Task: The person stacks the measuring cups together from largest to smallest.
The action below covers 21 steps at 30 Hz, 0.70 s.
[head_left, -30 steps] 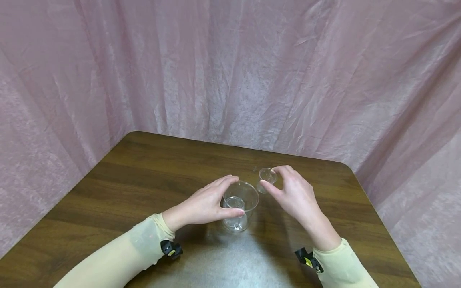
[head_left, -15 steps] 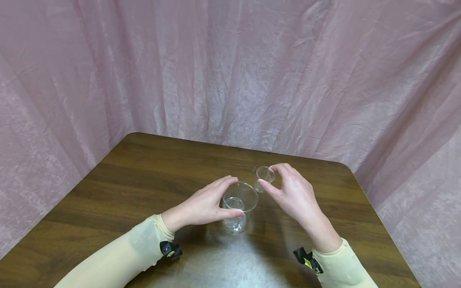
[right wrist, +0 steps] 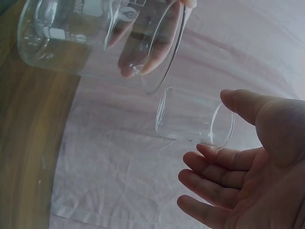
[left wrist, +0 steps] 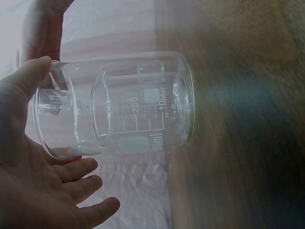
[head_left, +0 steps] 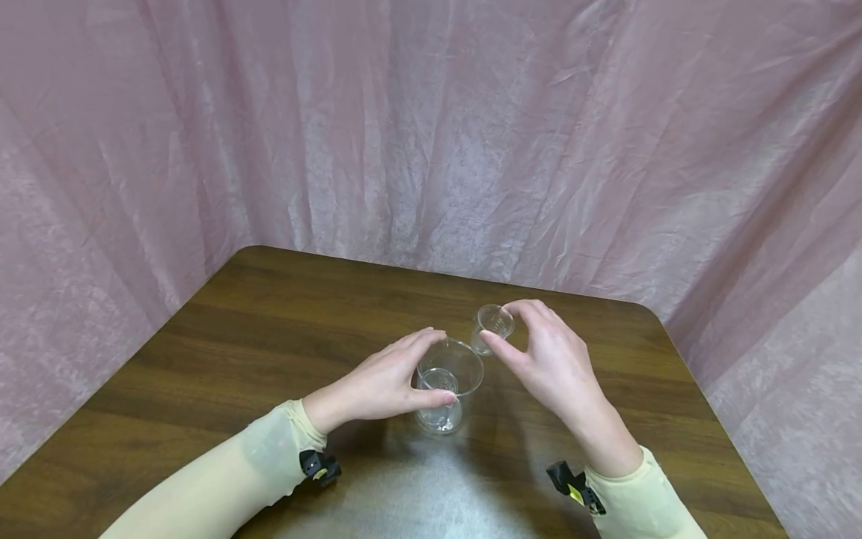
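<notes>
A large glass beaker (head_left: 471, 383) with white markings stands upright on the table. Nested inside it is a smaller beaker (left wrist: 136, 104), whose rim sits below the outer one. My left hand (head_left: 380, 380) holds the large beaker by its rim, thumb on the near side and index finger on the far side; its other fingers are spread in the left wrist view. Just beyond, to the right, my right hand (head_left: 554, 359) pinches a small glass beaker (right wrist: 190, 121) at its rim between thumb and fingertips. That beaker hangs above the table, its base close to the large beaker's rim.
The brown wooden table (head_left: 303, 299) has a rounded far edge. Pink curtains (head_left: 431, 135) hang behind it and at both sides. Light glares off the tabletop in front of the large beaker.
My right hand has raised the small beaker slightly and brought it a little left, closer to the large beaker. My left hand and the large beaker have stayed in place.
</notes>
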Motion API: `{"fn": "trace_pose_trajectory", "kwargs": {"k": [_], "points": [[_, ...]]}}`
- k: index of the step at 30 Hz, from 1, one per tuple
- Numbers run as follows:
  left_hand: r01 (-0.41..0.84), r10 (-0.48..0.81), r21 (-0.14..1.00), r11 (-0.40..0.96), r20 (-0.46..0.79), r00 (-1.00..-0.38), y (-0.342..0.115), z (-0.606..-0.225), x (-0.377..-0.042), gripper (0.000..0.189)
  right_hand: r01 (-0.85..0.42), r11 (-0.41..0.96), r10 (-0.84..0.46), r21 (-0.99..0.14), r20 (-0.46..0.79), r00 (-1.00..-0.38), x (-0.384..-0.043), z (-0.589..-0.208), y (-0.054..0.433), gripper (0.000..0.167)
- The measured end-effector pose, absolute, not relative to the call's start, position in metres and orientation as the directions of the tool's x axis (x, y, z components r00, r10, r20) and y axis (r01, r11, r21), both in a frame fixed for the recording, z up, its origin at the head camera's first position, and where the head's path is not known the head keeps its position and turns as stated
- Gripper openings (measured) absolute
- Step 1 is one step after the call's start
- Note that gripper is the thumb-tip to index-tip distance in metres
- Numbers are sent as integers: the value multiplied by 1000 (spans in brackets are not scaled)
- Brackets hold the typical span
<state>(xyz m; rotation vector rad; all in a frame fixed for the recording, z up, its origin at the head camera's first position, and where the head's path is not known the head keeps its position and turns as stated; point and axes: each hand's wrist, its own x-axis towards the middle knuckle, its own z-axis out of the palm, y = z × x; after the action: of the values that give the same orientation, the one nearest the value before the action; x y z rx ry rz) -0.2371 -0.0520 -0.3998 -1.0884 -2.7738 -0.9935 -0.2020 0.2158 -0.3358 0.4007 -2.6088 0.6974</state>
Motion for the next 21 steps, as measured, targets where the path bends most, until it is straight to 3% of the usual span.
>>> {"fn": "trace_pose_trajectory", "kwargs": {"k": [21], "points": [[600,607,569,562,208,-767,-52,-400,-236,97,-404,768,-219,-496,390,-894,-195,-337,206,44]]}}
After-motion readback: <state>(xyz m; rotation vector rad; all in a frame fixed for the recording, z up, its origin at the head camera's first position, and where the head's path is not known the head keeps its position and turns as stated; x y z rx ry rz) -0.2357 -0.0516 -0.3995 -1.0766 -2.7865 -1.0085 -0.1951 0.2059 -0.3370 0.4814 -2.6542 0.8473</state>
